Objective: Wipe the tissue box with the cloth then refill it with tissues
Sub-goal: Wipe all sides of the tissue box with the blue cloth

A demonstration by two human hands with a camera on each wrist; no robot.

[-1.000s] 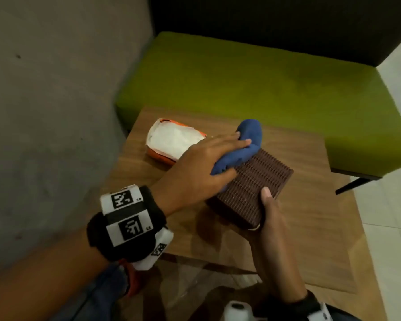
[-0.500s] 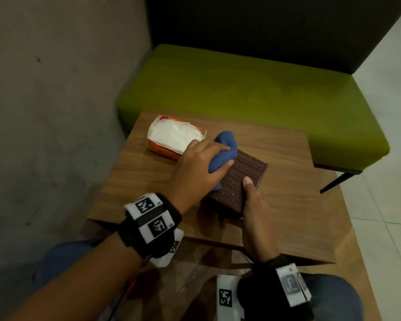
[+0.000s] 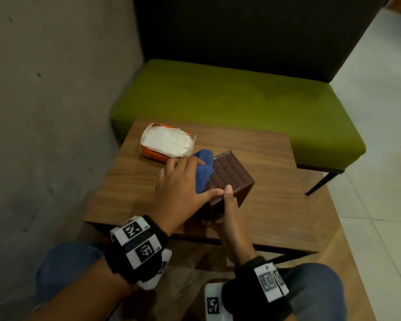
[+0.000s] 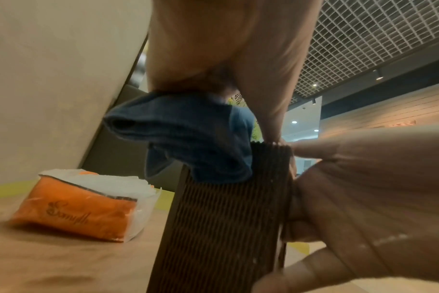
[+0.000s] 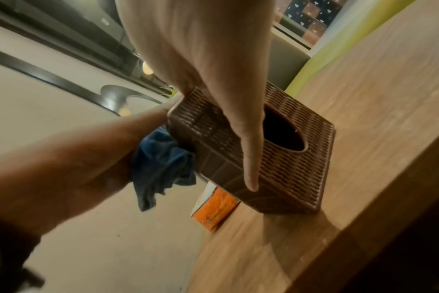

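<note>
A brown woven tissue box (image 3: 232, 176) stands tipped on its side on the wooden table (image 3: 283, 200). My left hand (image 3: 185, 181) grips a bunched blue cloth (image 3: 203, 173) and presses it against the box's left face. My right hand (image 3: 226, 205) grips the box's near end, thumb on the upper edge. In the right wrist view, the box (image 5: 296, 178) shows its dark oval opening (image 5: 284, 135), with one finger (image 5: 249, 154) lying across that face and the cloth (image 5: 160, 164) behind. In the left wrist view, the cloth (image 4: 188, 136) drapes over the box (image 4: 221, 228).
An orange pack of white tissues (image 3: 167, 143), torn open on top, lies at the table's far left, close to the cloth. A green bench (image 3: 241, 100) stands behind the table and a grey wall (image 3: 44, 112) runs along the left. My knees are under the near edge.
My left hand has drawn the cloth back along the box from its far end toward the near end. My right hand has kept its grip on the near end.
</note>
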